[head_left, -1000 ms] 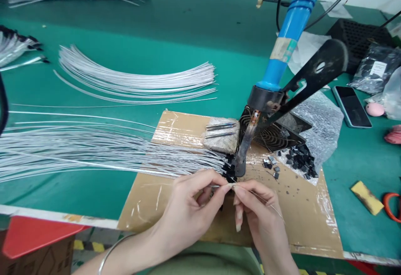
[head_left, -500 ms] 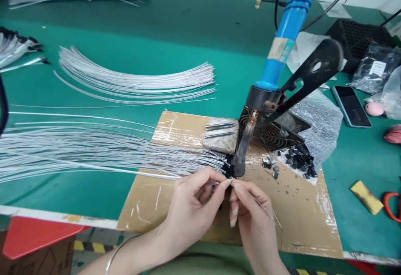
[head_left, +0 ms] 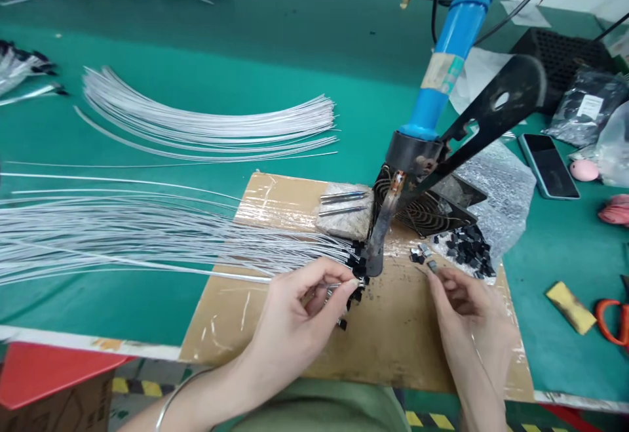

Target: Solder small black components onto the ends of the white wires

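i'm seeing a green bench [head_left: 275, 45] with cardboard [head_left: 393, 327] on it. left hand [head_left: 299, 314] is pinching a wire [head_left: 147, 265] under the iron [head_left: 381, 235]; right hand [head_left: 466, 307], fingers narrow, is touching a clip [head_left: 432, 265].

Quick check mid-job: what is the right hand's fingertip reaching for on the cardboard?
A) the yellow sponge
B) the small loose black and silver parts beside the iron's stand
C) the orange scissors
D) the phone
B: the right hand has its fingertips at the small loose parts on the cardboard, near the soldering iron.
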Motion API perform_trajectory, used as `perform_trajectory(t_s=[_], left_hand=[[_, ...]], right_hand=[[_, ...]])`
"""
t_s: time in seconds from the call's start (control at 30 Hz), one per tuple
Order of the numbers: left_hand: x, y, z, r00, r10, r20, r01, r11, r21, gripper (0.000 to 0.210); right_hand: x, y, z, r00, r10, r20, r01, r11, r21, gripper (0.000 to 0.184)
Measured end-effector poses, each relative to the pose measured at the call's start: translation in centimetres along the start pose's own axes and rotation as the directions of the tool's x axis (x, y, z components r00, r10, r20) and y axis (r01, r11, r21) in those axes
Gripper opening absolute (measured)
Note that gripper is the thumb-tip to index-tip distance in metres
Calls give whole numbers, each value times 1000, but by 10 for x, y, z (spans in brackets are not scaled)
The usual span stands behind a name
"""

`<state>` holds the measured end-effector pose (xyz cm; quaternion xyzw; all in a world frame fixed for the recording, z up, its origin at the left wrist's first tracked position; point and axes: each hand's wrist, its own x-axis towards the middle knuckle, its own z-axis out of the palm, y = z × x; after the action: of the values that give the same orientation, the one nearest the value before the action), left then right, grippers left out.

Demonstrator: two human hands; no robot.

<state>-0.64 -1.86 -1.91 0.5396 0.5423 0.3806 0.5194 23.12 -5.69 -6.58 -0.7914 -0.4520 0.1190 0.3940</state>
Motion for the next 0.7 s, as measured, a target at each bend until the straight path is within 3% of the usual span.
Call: perform_trajectory(t_s=[0.07,0.13,0.3,0.43,0.7], left_hand=[[0,1,0,1000,-1,5,1,1000,3,14],[-2,-2,1,1000,4,5,-4,1000,7,15],[-5,-12,0,1000,27,0,-27,999,26,15],[-4,-10,-1,1000,27,8,-28,998,56,18],[-3,-4,-4,997,-58,46,56,997,51,20]], right_hand=[[2,4,2,996,-89,18,90,992,-90,41],[-2,3,5,997,-77,25,79,993,-89,40],[-16,-18,8,985,132,110,-155,958,240,27],[-21,-43,9,984,100,147,-159,867,471,12],[-31,-74,20,934,136,331,-324,713,622,9]])
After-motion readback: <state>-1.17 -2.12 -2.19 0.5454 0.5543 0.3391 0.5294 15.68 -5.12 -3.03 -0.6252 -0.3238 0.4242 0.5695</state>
